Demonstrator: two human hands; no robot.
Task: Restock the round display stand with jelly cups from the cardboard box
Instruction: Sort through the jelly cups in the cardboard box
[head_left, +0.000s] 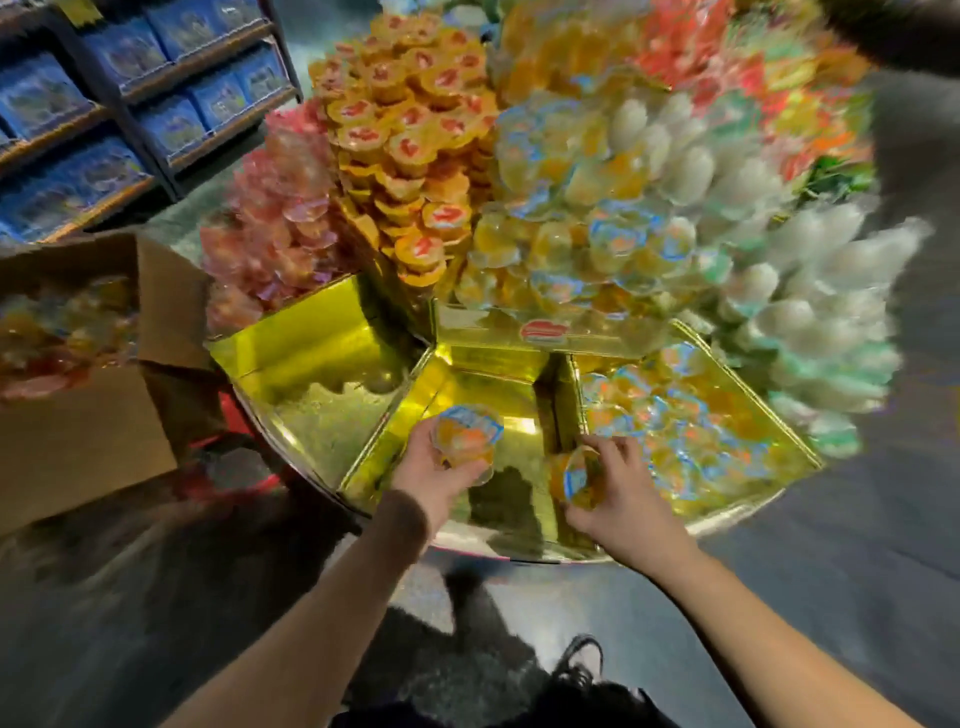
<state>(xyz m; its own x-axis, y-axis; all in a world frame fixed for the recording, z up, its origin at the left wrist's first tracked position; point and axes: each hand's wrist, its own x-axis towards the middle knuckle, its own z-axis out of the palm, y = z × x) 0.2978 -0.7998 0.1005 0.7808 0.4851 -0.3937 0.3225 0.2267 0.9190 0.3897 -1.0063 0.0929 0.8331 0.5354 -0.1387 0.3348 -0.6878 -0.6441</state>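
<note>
— Low in the middle of the frame, what are the hands doing?
— Both are over the middle gold compartment (483, 395) of the round display stand (291, 415). The left hand (441, 475) cradles a jelly cup (467, 434) from below, fingers curled round it, its blue-edged lid facing up. The right hand (618, 493) grasps a second jelly cup (574, 475) turned on its side, just beside the divider.
— And the neighbouring compartments?
— The right compartment (779, 441) holds a loose layer of the same orange cups with blue-rimmed lids. The left compartment (311, 374) shows bare gold lining.
— Above them?
— Heaped tiers: pink cups (270, 218) left of centre, orange cups with red lids (410, 135) in the upper middle, yellow and blue ones (587, 208) beside them, white ones (810, 291) at right, all blurred.
— Where is the cardboard box (88, 426)?
— At the left edge, flaps open, orange cups inside. Blue packets on shelves (114, 104) fill the upper left.
</note>
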